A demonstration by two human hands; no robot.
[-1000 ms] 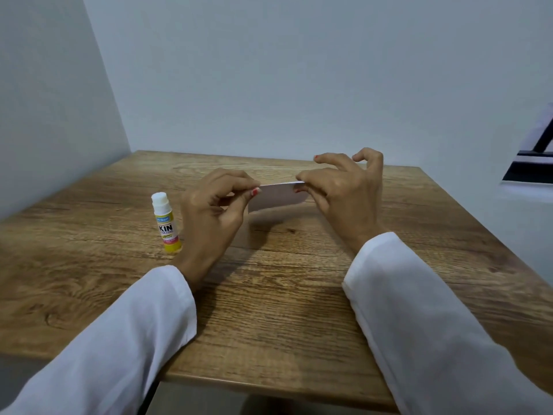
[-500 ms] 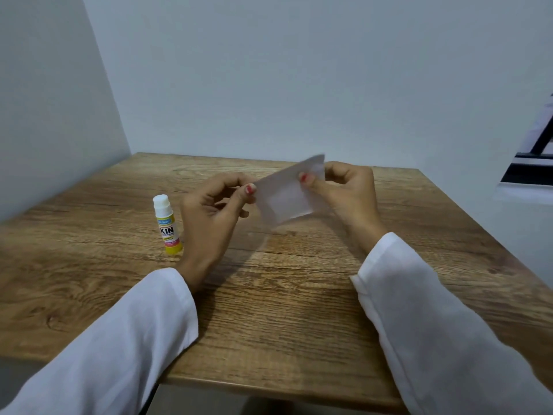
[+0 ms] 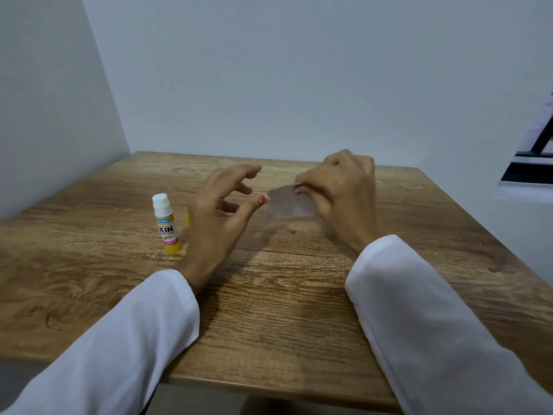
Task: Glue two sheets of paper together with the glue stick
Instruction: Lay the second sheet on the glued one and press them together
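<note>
A wood-grain surface (image 3: 269,324) filled the lower part of the head view, its pale-brown planks marked with darker knots and its front edge rounded. It stood in a corner where a plain grey-white side wall (image 3: 45,100) met a matching back wall (image 3: 299,70). At the far right, a dark-framed opening (image 3: 529,166) sat above a white ledge (image 3: 523,191).

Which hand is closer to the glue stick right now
Left. The left hand hovers open just right of the glue stick; the right hand is farther right, pinching the paper.
</note>
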